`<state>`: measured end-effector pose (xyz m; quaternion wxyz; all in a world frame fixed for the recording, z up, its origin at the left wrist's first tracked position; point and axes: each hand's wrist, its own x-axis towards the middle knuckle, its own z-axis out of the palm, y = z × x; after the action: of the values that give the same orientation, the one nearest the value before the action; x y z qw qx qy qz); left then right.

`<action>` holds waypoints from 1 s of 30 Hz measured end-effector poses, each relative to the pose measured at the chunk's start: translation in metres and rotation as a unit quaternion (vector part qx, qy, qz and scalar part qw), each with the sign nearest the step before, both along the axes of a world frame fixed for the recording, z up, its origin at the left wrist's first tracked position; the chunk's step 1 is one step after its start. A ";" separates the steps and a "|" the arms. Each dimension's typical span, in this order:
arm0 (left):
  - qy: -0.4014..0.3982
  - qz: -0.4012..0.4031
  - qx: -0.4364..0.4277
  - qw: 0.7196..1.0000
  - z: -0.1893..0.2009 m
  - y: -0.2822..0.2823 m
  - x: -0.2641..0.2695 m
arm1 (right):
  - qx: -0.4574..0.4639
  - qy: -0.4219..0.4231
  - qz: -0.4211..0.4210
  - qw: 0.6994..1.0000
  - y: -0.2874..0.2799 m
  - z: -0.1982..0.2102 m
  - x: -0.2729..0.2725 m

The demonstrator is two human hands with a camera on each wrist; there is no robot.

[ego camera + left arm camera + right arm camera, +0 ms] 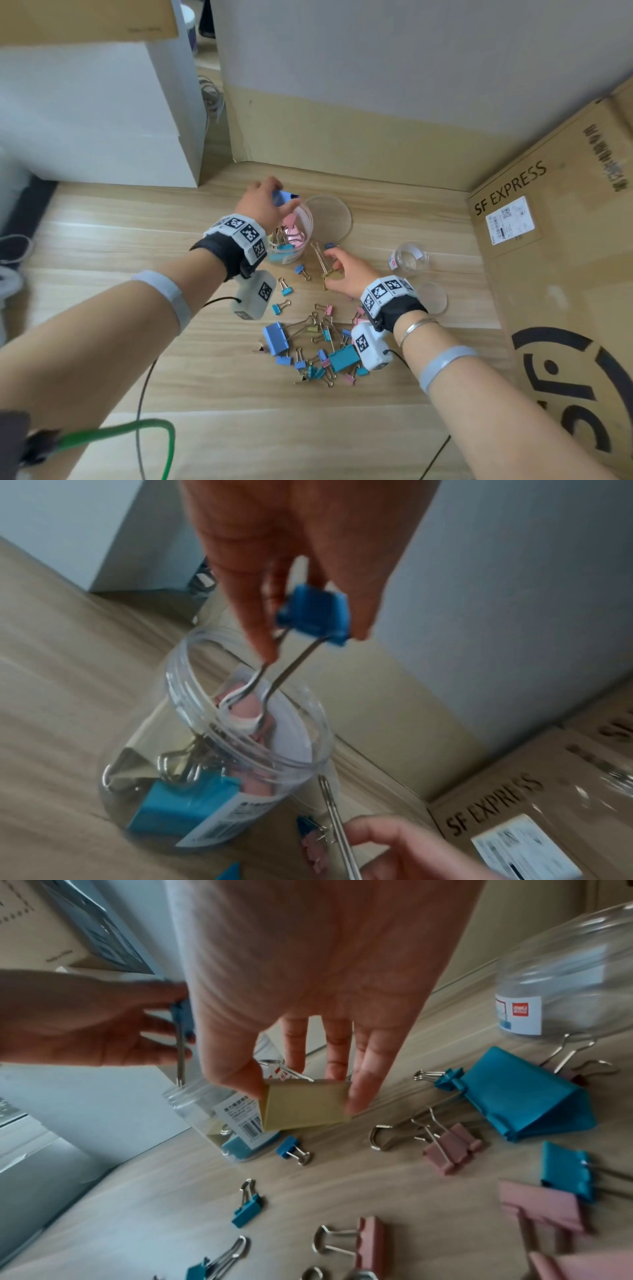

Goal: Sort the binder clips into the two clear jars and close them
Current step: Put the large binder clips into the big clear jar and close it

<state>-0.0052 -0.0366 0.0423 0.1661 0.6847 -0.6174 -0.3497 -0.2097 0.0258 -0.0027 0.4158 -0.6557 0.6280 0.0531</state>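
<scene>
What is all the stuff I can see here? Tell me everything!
Big jar: one, clear, open, mid-table, holding pink and blue clips.
Small jar: one, clear, open, to the right; looks empty.
Lids: two, clear, one flat beside each jar.
Loose binder clips: many, blue, pink and some yellow, piled on the wooden table.
Blue clip: one, held over the big jar's mouth.
Yellow clip: one, large, on the table near the big jar.
Cardboard boxes: brown, right side and back.
Left hand: pinches the blue clip.
Right hand: grips the yellow clip.
</scene>
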 end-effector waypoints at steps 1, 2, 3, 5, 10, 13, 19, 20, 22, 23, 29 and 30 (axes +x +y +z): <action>-0.015 0.016 0.048 0.999 -0.005 -0.005 0.001 | -0.003 0.003 0.003 1.000 0.000 -0.001 0.001; -0.020 0.032 0.090 0.995 -0.009 -0.008 0.000 | -0.007 0.004 0.007 1.000 -0.001 -0.002 0.001; -0.032 0.041 0.114 0.992 -0.012 -0.010 -0.002 | -0.009 0.005 0.009 1.000 -0.001 -0.002 0.000; -0.095 0.019 0.126 0.987 -0.017 -0.014 -0.008 | -0.015 0.004 0.009 1.000 -0.003 -0.002 -0.002; -0.247 -0.111 0.130 0.954 -0.013 -0.019 -0.024 | -0.045 0.000 -0.021 0.999 -0.009 0.008 -0.008; -0.320 -0.201 0.151 0.914 -0.012 -0.023 -0.024 | -0.083 -0.015 -0.052 0.995 -0.018 0.016 -0.007; -0.208 -0.124 -0.007 0.970 -0.017 -0.024 -0.009 | -0.114 -0.046 -0.060 0.991 -0.038 0.029 0.021; -0.170 -0.081 -0.040 0.981 -0.016 -0.024 -0.003 | -0.119 -0.047 -0.057 0.990 -0.042 0.031 0.028; -0.099 -0.006 -0.082 0.992 -0.021 -0.025 0.011 | -0.121 -0.051 -0.045 0.990 -0.049 0.034 0.043; -0.076 0.017 -0.086 0.993 -0.025 -0.025 0.017 | -0.121 -0.047 -0.033 0.991 -0.052 0.035 0.050; -0.014 0.040 0.012 0.999 -0.051 -0.025 0.037 | -0.134 0.069 0.134 0.979 -0.067 0.040 0.085; -0.008 0.036 0.015 0.999 -0.053 -0.024 0.039 | -0.130 0.085 0.161 0.975 -0.070 0.040 0.087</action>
<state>0.0334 -0.0610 -0.0112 0.1636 0.7114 -0.5888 -0.3471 -0.1228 -0.0446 0.0374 0.2578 -0.7896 0.5489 0.0932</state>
